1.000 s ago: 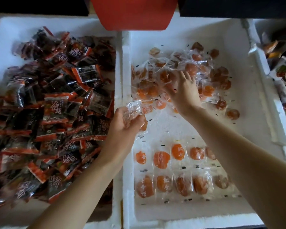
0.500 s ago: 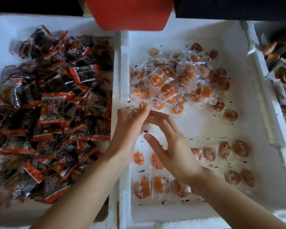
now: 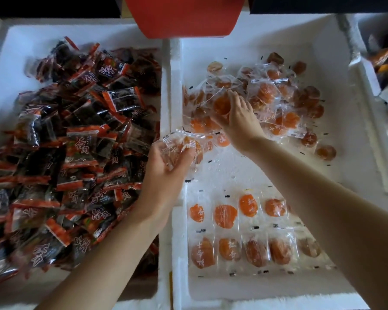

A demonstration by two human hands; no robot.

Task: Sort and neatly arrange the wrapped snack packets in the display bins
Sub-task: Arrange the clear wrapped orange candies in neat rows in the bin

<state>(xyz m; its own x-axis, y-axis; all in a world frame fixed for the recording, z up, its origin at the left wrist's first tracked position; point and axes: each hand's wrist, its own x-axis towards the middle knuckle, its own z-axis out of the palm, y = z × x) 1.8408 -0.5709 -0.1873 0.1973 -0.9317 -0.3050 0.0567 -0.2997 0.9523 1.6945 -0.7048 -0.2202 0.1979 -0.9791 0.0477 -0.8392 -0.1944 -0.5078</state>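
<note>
1. Two hands are full: the left hand (image 3: 166,168) grips a small stack of apricot packets (image 3: 177,151) above the bin divider (image 3: 166,86). The slick stack could slip among the dark packets (image 3: 76,142).
2. The right hand (image 3: 240,121) pinches one packet (image 3: 222,105) in the loose heap (image 3: 278,97). Neighbouring packets may drag out towards the neat rows (image 3: 244,231).

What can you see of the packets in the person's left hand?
The held packets are clear, crinkly plastic wrappers with orange fruit pieces inside and faint white lettering. Several seem bunched together, tilted, above the white foam wall between the two bins. The left hand alone grips them, curled round their lower part.
</note>
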